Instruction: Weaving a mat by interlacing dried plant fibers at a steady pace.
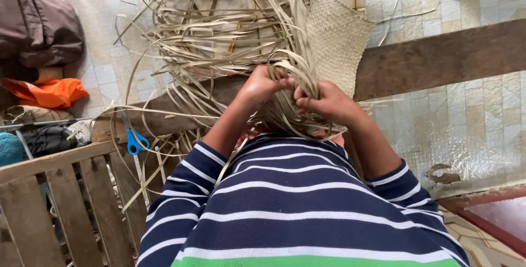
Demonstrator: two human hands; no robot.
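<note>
A partly woven mat [335,37] of pale dried leaf strips lies in front of me, with a mass of loose strips [219,31] fanning out from its edge. My left hand [263,85] grips a bundle of these strips near the weave's lower edge. My right hand [327,101] pinches strips right beside it, the two hands almost touching. My striped navy and white sleeves fill the lower part of the view. The weave under my hands is hidden by my fingers.
A dark wooden beam [438,58] runs across the tiled floor [471,113]. Blue-handled scissors [134,140] lie on the beam's left end. A slatted wooden crate [60,201] stands lower left. A brown bag [38,26] and orange cloth [49,92] sit far left.
</note>
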